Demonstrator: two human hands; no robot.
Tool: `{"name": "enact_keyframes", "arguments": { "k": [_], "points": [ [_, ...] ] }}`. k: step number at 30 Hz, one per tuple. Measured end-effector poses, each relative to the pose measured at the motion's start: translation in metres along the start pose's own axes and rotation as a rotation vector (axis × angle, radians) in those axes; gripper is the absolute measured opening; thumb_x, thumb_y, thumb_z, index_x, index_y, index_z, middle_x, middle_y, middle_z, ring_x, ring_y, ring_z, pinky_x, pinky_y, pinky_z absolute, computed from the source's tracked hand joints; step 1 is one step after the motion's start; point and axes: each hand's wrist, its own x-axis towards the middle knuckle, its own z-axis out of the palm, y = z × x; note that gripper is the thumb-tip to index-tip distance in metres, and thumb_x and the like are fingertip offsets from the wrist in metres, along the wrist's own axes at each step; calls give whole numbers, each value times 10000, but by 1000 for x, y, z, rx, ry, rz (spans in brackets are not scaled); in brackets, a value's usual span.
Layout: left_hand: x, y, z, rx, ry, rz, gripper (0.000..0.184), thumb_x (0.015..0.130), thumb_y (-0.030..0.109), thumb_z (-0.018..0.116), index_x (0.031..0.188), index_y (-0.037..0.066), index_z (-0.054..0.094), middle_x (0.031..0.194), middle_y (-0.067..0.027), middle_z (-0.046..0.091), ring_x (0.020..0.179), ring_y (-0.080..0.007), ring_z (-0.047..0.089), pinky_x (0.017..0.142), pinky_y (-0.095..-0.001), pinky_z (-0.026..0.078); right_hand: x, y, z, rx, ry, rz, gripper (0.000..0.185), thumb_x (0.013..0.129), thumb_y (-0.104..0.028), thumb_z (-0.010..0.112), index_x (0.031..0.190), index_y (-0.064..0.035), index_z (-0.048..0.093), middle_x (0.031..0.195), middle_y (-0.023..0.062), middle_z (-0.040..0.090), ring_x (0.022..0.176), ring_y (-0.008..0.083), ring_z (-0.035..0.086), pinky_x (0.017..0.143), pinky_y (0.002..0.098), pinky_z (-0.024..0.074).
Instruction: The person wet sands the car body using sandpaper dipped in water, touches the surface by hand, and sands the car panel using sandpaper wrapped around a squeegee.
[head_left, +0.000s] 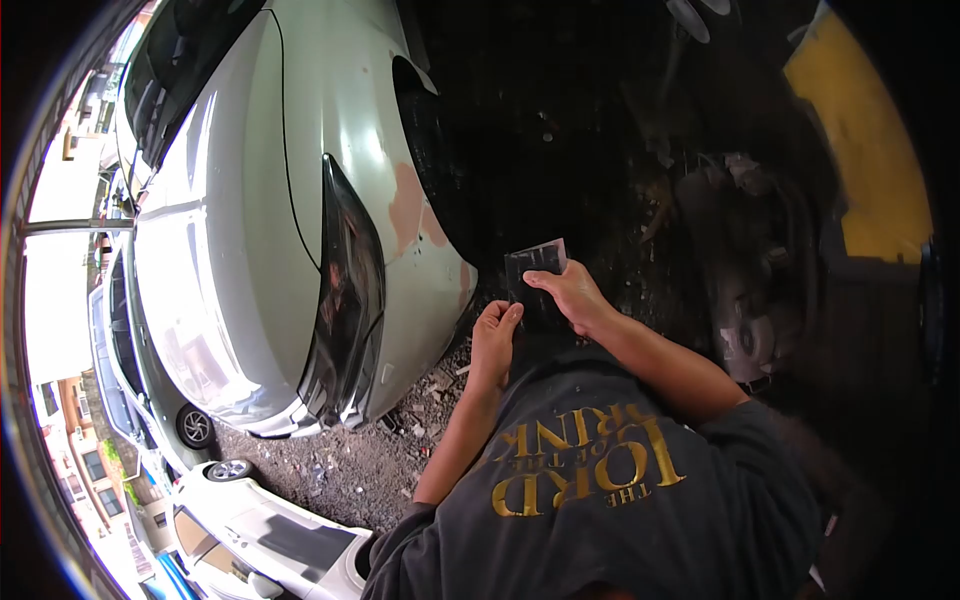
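My right hand [572, 296] grips a small dark folded sheet, which looks like sandpaper [519, 266], with the thumb pressed across its face. A paler back side shows along its upper edge. Just below, my left hand [494, 338] pinches the sheet's lower left edge between thumb and fingers. Both hands are in front of my chest, apart from the car. To their left stands a light-coloured car [240, 170] with a dark headlight [345, 290]. Dull pinkish-brown patches [407, 208] mark its fender near the wheel arch.
Gravel and rubble [345, 470] cover the ground below the bumper. A second white car [280, 535] and a dark car [140, 350] are parked at the left. A yellow panel [865, 140] stands at the upper right. Dim clutter [745, 330] lies on the right.
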Motion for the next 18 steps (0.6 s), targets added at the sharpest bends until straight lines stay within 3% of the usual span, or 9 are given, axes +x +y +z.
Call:
{"name": "enact_keyframes", "arguments": {
  "k": [5,9,10,12,15,17,18],
  "points": [
    [85,10,-40,39,109,-17,104,1009,177,615,961,84,614,834,46,559,768,-48,488,692,-233,422,94,-6,35,100,90,52,206,884,-164,704,972,23,700,816,91,684,662,172,657,578,332,512],
    [144,16,-67,-327,233,-197,233,995,294,634,1090,82,656,952,6,642,835,-119,592,754,-283,484,159,0,61,172,161,111,228,874,-138,704,1007,46,697,887,111,700,767,213,680,690,359,532],
    [147,28,-70,-354,126,-297,398,962,388,664,1210,78,636,1119,-24,658,971,-159,623,851,-308,492,178,2,66,197,150,114,229,871,-134,704,1010,48,698,900,116,701,784,217,681,701,361,532],
    [171,30,-80,-321,180,-352,487,949,423,671,1277,70,598,1220,-49,631,1069,-185,603,928,-337,472,216,8,75,237,122,128,232,866,-125,704,1018,50,698,927,125,704,817,224,683,724,365,531],
    [203,27,-81,-321,283,-312,527,954,429,650,1311,49,576,1232,-72,616,1111,-205,578,953,-360,452,262,13,86,149,137,132,229,857,-110,704,1014,56,702,911,135,709,782,235,686,702,368,532],
    [223,18,-89,-324,320,-228,391,971,394,627,1216,89,643,1027,-38,678,910,-178,646,802,-327,509,291,21,89,160,87,199,261,865,-146,707,1021,62,699,923,141,708,800,237,680,716,365,530],
    [233,7,-96,-291,347,-132,461,977,401,612,1273,48,617,1160,-67,655,1047,-189,617,898,-336,484,301,23,90,170,64,237,277,868,-164,709,1025,65,697,928,144,708,809,238,677,723,364,529]
  ]
}}
